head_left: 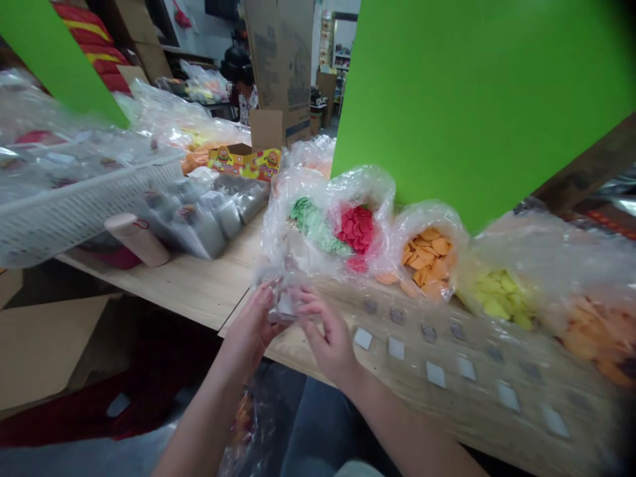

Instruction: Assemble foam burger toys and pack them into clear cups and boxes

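At the table's front edge, my left hand (256, 318) grips a blurred clear plastic pack (285, 301) with something whitish in it; its exact kind is hard to make out. My right hand (325, 328) has its fingers curled against the pack's right side. To the right on the table lie clear plastic pieces (428, 332) in a row, with flat white squares (396, 348) in front of them. Just behind my hands stands an open plastic bag of mint-green pieces (315, 225), beside a bag of red pieces (355, 228).
Further right are bags of orange pieces (430, 255) and yellow pieces (501, 295). A pink tumbler (136, 238), packed clear boxes (203, 222) and a white basket (89, 199) stand left. Green boards (477, 106) rise behind. A person (243, 86) is in the background.
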Demonstrator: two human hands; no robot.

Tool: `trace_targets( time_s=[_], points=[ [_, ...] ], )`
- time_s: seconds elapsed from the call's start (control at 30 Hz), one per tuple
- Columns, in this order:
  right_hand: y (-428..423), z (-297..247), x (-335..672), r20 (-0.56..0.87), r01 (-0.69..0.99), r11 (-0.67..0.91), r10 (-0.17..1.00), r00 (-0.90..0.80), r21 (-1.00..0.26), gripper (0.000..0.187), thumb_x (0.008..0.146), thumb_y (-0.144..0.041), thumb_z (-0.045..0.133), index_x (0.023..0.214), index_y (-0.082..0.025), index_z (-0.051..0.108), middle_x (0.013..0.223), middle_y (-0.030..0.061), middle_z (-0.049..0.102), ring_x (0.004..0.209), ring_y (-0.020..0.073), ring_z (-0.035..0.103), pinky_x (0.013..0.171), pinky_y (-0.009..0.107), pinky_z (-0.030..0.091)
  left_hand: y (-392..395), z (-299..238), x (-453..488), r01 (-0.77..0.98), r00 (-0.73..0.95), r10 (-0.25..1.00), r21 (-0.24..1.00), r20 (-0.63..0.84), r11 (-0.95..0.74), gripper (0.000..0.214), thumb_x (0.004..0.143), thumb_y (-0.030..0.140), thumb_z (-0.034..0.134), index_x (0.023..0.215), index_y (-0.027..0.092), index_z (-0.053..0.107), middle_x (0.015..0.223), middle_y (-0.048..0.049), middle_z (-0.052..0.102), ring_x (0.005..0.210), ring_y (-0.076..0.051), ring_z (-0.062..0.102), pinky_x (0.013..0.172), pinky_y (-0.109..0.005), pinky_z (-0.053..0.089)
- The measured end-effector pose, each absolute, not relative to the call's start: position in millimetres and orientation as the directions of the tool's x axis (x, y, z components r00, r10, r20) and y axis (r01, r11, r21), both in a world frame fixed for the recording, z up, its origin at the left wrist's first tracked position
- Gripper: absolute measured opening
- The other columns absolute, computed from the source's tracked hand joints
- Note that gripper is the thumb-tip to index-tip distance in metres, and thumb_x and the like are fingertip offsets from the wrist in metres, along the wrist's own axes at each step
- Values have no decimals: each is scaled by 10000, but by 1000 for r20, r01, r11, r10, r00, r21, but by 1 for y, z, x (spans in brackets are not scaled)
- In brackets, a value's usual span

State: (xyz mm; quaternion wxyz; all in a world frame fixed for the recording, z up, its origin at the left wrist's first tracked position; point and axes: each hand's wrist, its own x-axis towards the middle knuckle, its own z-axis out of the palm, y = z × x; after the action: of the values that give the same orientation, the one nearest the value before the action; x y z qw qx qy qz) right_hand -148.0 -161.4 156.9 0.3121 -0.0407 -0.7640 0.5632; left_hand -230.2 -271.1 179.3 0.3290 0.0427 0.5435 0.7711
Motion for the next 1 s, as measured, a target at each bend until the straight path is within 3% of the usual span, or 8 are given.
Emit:
trace_targets(
  time_s=[0.2, 0.3, 0.43, 0.57, 0.63, 0.73, 0.87, 1.0],
  points=[
    [-134, 141, -118, 515, -87, 586, 619, -593, -806, 60, 857, -214, 472, 858, -199, 529, 1072, 80, 617, 1050, 180, 553, 927, 378, 415, -251, 157, -230, -253, -817, 532, 967, -222, 14, 531, 677, 225, 617, 1192, 194, 492, 1104, -98, 623, 887, -210, 597, 639, -282, 496],
    [-121, 120, -116, 564, 113, 783, 532, -631, -612, 100, 858, -181, 462, 809, -195, 548, 975, 60, 634, 989, 176, 553, 983, 419, 338, -260, 151, -244, 59, -932, 363, 988, 3, 144, 523, 719, 222, 576, 1232, 230, 475, 1079, -70, 625, 868, -202, 595, 612, -264, 488],
    [-118, 95, -115, 324, 225, 913, 338, -884, -340, 112, 830, -143, 491, 807, -187, 591, 853, 47, 646, 881, 181, 567, 1003, 455, 294, -268, 155, -253, 216, -952, 282, 913, 119, 345, 502, 764, 205, 513, 1259, 252, 447, 1035, -51, 639, 731, -176, 607, 639, -281, 478],
    [-131, 108, -111, 345, 223, 932, 318, -883, -285, 428, 773, -334, 592, 1146, -134, 528, 1229, 156, 514, 1166, 289, 422, 1002, 495, 289, -258, 163, -245, 278, -935, 333, 837, 123, 472, 514, 787, 194, 444, 1298, 218, 393, 1080, -78, 620, 825, -202, 605, 748, -338, 464],
    [-138, 122, -112, 443, 75, 959, 194, -875, -272, 536, 807, -389, 543, 1262, -127, 436, 1364, 148, 386, 1287, 288, 277, 1018, 463, 283, -248, 166, -236, 201, -919, 393, 900, 36, 386, 508, 784, 241, 475, 1286, 210, 404, 1103, -87, 605, 880, -213, 596, 740, -335, 470],
    [-146, 136, -119, 518, -102, 953, 65, -853, -286, 345, 877, -304, 445, 1181, -153, 504, 1335, 100, 444, 1308, 227, 261, 1036, 413, 269, -239, 172, -220, -163, -824, 536, 983, -184, 88, 482, 780, 394, 521, 1227, 217, 475, 1158, -89, 579, 975, -215, 575, 740, -304, 477],
    [-152, 139, -123, 502, -144, 835, 172, -848, -530, 185, 877, -270, 458, 980, -166, 570, 1206, 67, 560, 1236, 157, 379, 1042, 347, 268, -246, 175, -203, -634, -618, 668, 766, -415, -110, 482, 805, 508, 455, 1230, 281, 470, 1186, -70, 571, 986, -214, 584, 707, -303, 495],
    [-157, 145, -118, 391, -168, 697, 174, -904, -698, 121, 848, -298, 526, 921, -210, 567, 1176, 25, 587, 1210, 157, 421, 1090, 446, 101, -259, 173, -198, -686, -639, 609, 706, -469, -176, 401, 801, 385, 525, 1181, 263, 497, 1161, -66, 577, 884, -178, 611, 638, -262, 505]
  ],
)
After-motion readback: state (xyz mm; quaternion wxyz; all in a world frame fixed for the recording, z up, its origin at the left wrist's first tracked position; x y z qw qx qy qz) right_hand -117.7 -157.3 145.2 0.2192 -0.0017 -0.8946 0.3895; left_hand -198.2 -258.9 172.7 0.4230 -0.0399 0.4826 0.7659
